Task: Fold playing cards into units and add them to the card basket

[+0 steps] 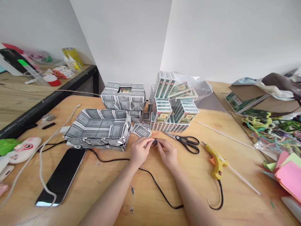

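My left hand [139, 152] and my right hand [168, 153] meet near the middle of the wooden table, fingertips pinched on a small dark item [154, 143] that is mostly hidden. Just beyond them lie loose playing cards [141, 130] with grey patterned backs. A tray built from folded cards [98, 128] sits to the left of my hands, and a stacked card structure [124, 97] stands behind it. Black-handled scissors [189, 143] rest to the right of my right hand. Farther right lies a yellow glue gun [217, 161] with a glue stick in its back.
Stacked green-and-white card boxes [164, 111] stand at the back centre. A black phone [62, 175] and white cables are on the left. A black cord [157, 185] runs under my forearms. Coloured paper [290, 172] and a cardboard box [256, 95] are at the right.
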`<state>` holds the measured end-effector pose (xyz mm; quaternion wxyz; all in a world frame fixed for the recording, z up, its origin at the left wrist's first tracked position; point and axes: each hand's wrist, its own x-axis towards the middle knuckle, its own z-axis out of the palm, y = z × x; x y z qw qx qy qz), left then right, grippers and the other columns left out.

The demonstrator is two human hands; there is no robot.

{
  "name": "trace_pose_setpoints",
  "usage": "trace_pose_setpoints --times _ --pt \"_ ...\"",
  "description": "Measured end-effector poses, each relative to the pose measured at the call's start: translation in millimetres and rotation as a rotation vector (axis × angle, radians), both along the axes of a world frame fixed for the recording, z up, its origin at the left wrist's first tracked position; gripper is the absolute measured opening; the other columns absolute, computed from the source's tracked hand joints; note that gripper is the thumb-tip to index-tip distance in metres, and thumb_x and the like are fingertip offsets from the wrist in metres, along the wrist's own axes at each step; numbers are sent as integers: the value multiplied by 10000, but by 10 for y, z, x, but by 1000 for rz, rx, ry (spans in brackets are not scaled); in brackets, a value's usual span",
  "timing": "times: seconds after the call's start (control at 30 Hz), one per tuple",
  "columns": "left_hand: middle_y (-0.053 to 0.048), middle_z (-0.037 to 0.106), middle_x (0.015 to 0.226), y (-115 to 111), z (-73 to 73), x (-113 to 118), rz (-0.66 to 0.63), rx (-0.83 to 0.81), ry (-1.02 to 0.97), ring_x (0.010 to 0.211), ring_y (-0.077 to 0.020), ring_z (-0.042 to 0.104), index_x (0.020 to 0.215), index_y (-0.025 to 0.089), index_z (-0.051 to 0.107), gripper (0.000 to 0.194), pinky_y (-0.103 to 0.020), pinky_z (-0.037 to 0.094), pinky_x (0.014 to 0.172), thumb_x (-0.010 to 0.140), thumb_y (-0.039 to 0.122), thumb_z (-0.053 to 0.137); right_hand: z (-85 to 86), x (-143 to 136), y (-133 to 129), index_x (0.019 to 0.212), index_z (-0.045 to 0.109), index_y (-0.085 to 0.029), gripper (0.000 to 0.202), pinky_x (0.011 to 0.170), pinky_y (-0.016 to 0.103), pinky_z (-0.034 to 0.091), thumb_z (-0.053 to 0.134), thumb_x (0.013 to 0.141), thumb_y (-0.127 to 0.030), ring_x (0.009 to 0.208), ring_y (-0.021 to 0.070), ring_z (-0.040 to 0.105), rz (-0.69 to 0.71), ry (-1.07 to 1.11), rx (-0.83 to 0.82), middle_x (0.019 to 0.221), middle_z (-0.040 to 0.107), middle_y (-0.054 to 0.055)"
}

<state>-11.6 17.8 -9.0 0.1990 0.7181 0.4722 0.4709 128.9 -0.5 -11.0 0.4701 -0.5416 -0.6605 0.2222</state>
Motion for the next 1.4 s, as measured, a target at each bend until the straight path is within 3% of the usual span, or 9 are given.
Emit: trace_pose_setpoints --times 0.1,0.43,0.7,1.0,1.23,1.4 --pt "-23 684 807 -3 4 7 -21 33 -9 747 -132 625 850 221 659 148 -255 498 712 789 206 525 14 16 3 903 640 -213 225 704 294 523 431 833 -261 770 168 623 10 -8 17 864 661 63" --pt "-22 698 811 -20 2 7 -20 50 4 745 -136 646 860 218 667 171 -252 520 710 784 183 518 -18 37 13 929 625 -218 211 722 293 528 442 828 -251 778 162 628 47 -5 11 878 661 51" --pt "-17 700 822 -42 -4 37 15 35 50 714 -132 649 892 225 660 195 -244 528 687 757 189 525 10 7 1 866 648 -222 197 609 260 538 471 804 -281 658 143 626 -20 -22 10 828 671 43" --pt "-6 702 827 -56 -24 73 74 24 55 689 -129 652 900 228 655 247 -231 530 672 720 123 524 4 -33 -12 886 627 -222 184 594 242 523 469 796 -252 654 141 629 -61 -44 15 816 669 35" --pt "-11 687 936 -41 12 32 -10 -95 -11 807 -138 649 974 221 631 260 -248 522 762 741 168 528 -28 10 15 826 621 -215 144 600 260 522 502 800 -293 622 144 625 -88 -31 19 783 673 33" --pt "5 705 821 -37 28 14 -46 -137 25 689 -126 650 901 225 662 213 -219 526 664 732 179 541 -37 35 17 767 628 -213 148 578 242 512 497 809 -267 601 136 616 -110 -22 53 751 674 27"
